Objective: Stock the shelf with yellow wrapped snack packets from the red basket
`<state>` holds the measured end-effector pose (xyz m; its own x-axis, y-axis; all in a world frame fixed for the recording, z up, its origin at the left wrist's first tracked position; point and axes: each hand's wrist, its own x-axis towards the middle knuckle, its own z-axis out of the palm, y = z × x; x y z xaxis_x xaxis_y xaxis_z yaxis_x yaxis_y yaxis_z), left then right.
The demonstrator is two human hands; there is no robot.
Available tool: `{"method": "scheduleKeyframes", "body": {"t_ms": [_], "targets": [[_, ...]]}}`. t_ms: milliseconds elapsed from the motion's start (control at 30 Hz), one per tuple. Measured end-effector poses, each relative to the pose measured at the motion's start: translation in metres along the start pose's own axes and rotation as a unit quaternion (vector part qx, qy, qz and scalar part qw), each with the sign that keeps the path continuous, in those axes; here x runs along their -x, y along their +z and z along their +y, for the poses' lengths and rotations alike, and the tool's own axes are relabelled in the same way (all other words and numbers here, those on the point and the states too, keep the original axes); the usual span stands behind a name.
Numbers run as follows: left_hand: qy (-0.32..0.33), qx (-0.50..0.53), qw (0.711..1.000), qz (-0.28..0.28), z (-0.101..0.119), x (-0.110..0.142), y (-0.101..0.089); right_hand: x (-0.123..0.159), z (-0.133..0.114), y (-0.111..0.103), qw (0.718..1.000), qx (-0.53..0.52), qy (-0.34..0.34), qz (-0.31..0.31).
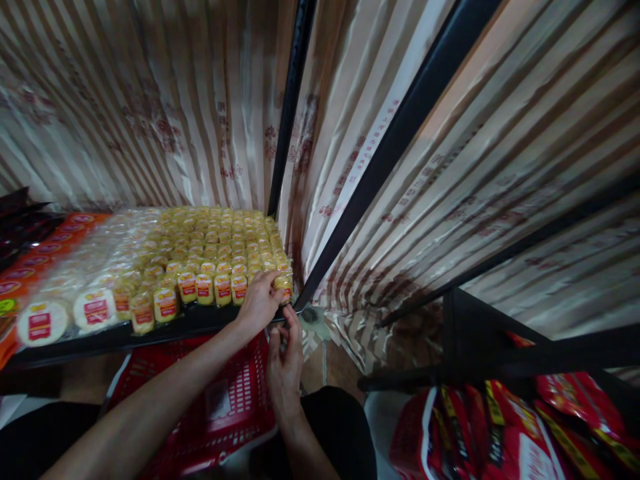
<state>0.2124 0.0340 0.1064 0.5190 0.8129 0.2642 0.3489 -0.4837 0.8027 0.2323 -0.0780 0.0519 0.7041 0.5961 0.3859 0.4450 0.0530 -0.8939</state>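
Rows of small yellow snack packets with red labels stand closely packed on a dark shelf. My left hand reaches to the front right corner of these rows, its thumb and fingers closed around the end packet. Just below, at the shelf's front edge, my right hand is raised with bent, parted fingers. Its fingertips come close to the bottom of that packet; whether they touch it I cannot tell. Nothing shows in its palm.
Larger round white packets and an orange packaging strip occupy the shelf's left part. A red basket sits below, between my legs. A dark post rises beside the shelf corner, before pleated curtains. Red bags lie lower right.
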Motion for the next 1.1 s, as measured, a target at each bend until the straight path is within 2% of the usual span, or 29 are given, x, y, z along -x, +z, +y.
{"method": "scheduleKeyframes", "body": {"t_ms": [100, 167, 233, 267, 333, 400, 467, 533, 600, 633, 733, 833, 900, 967, 1100], "targets": [[-0.029, 0.011, 0.999, 0.015, 0.006, 0.002, -0.012, 0.001, 0.002, 0.001, 0.999, -0.033, 0.037, 0.006], [-0.065, 0.045, 0.996, 0.042, 0.007, 0.009, -0.024, 0.000, 0.002, 0.002, 0.992, -0.085, 0.095, 0.009], [-0.119, 0.112, 0.985, 0.054, 0.004, 0.022, -0.033, 0.000, 0.002, 0.005, 0.970, -0.172, 0.174, 0.016], [-0.152, 0.152, 0.976, 0.044, 0.001, 0.030, -0.036, -0.001, 0.002, 0.007, 0.951, -0.220, 0.215, 0.019], [-0.193, 0.216, 0.957, -0.015, -0.011, 0.048, -0.038, -0.001, 0.001, 0.010, 0.911, -0.299, 0.284, 0.013], [-0.192, 0.209, 0.957, -0.055, -0.024, 0.064, -0.040, 0.000, 0.000, 0.012, 0.889, -0.334, 0.314, -0.007], [-0.140, 0.138, 0.978, -0.071, -0.033, 0.073, -0.045, 0.000, -0.003, 0.011, 0.902, -0.319, 0.292, -0.020], [-0.059, 0.027, 0.995, -0.078, -0.036, 0.075, -0.054, -0.001, -0.006, 0.007, 0.942, -0.251, 0.222, -0.026], [0.016, -0.068, 0.994, -0.088, -0.033, 0.070, -0.065, -0.003, -0.009, 0.001, 0.979, -0.157, 0.121, -0.045], [0.043, -0.099, 0.989, -0.097, -0.030, 0.066, -0.071, -0.005, -0.011, -0.002, 0.989, -0.115, 0.072, -0.061], [0.090, -0.131, 0.974, -0.163, -0.021, 0.057, -0.080, -0.010, -0.014, -0.008, 0.992, -0.048, -0.017, -0.118], [0.102, -0.113, 0.963, -0.222, -0.016, 0.054, -0.079, -0.011, -0.014, -0.009, 0.989, -0.035, -0.023, -0.144], [0.094, -0.093, 0.966, -0.221, -0.015, 0.052, -0.074, -0.009, -0.013, -0.007, 0.992, -0.036, -0.006, -0.121], [0.069, -0.070, 0.978, -0.184, -0.015, 0.050, -0.068, -0.006, -0.012, -0.005, 0.996, -0.047, 0.026, -0.073], [-0.040, -0.005, 0.997, -0.073, -0.013, 0.036, -0.051, -0.002, -0.008, -0.003, 0.990, -0.089, 0.106, -0.002]]}}
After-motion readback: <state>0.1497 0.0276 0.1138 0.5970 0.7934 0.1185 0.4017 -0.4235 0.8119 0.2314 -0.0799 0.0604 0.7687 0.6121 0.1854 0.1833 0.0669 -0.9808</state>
